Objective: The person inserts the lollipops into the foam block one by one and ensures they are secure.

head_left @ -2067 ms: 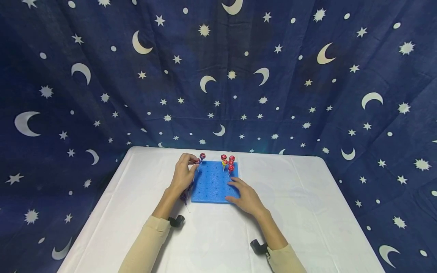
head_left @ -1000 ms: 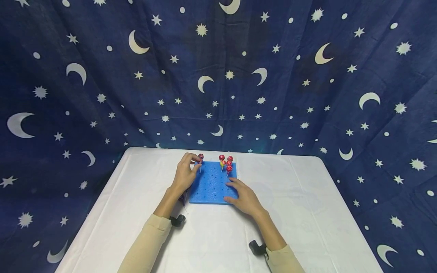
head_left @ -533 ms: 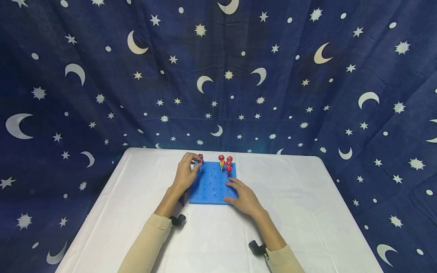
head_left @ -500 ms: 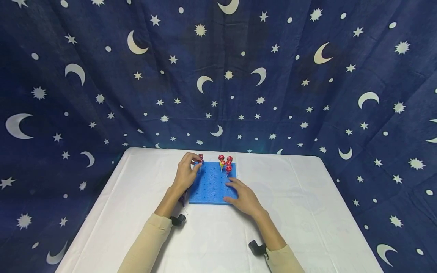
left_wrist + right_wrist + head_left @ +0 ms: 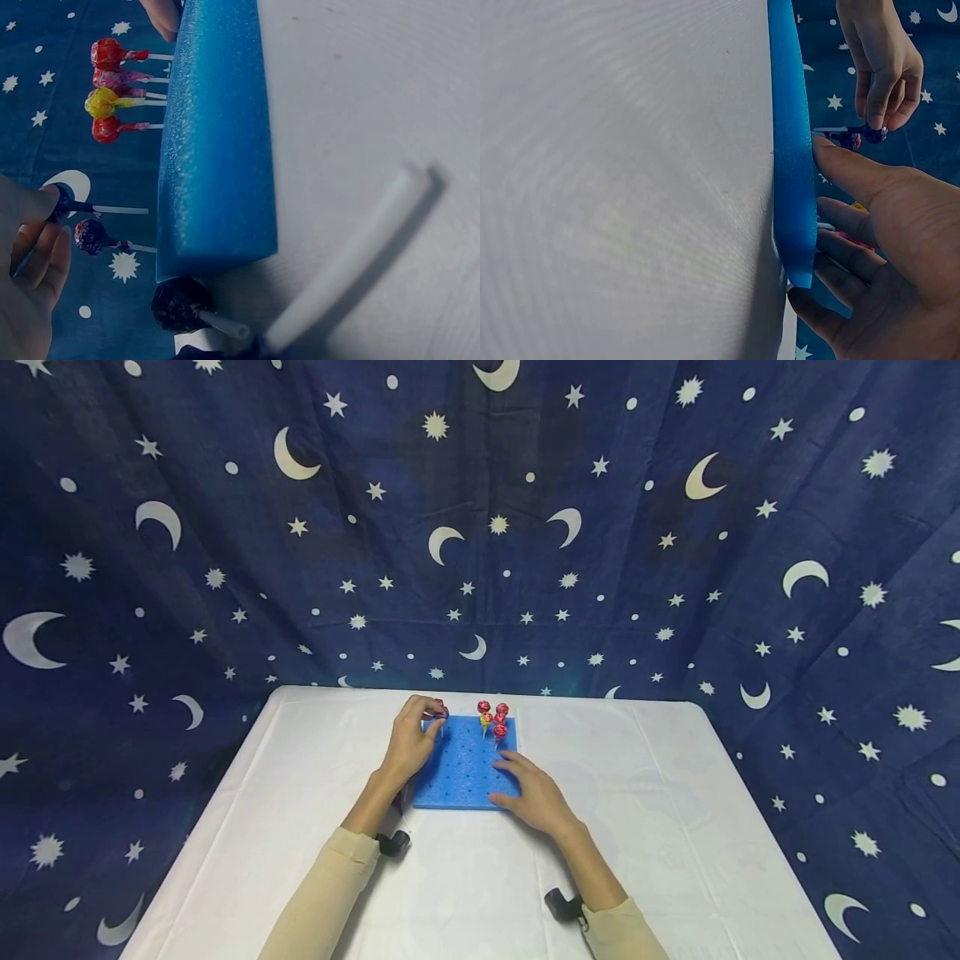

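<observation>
A foam board [image 5: 465,768] on the table [image 5: 660,810], before a curtain [image 5: 525,552], holds 5 lollipops [image 5: 500,719] back right (1 lollipop [image 5: 91,236] back left); loose lollipops [image 5: 178,304] leftward.

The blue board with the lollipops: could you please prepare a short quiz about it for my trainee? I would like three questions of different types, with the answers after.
1. Which hand pinches a dark lollipop between its fingers?
2. True or false: the yellow lollipop stands in the blue board.
3. Choose one. In the left wrist view, the tip of the pinched lollipop's stick is:
A) deep inside the board
B) just short of the board
C) against the yellow lollipop

Key:
1. The left hand.
2. True.
3. B.
</observation>
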Tool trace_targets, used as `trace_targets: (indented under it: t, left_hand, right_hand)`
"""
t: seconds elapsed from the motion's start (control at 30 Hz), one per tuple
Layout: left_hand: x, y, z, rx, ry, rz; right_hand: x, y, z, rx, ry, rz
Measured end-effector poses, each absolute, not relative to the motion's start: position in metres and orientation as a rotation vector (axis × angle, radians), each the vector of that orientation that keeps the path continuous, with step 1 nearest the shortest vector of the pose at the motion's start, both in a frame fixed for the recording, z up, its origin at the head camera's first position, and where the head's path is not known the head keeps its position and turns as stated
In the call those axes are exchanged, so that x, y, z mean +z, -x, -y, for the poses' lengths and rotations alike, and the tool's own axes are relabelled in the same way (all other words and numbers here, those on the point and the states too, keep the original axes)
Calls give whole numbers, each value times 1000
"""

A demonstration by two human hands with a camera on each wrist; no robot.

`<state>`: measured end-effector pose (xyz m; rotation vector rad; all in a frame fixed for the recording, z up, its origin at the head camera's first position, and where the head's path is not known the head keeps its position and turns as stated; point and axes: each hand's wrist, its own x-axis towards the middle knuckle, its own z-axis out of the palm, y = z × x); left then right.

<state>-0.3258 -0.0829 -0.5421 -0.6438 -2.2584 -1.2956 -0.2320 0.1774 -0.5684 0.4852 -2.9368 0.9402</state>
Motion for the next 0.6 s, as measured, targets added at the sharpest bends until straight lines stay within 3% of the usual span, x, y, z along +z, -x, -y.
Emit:
trace_targets:
  t: [0.6]
  left_hand:
    - [-545, 331, 79, -1269, 622, 2233]
  right_hand:
    - [-566, 231, -176, 944, -488, 2932]
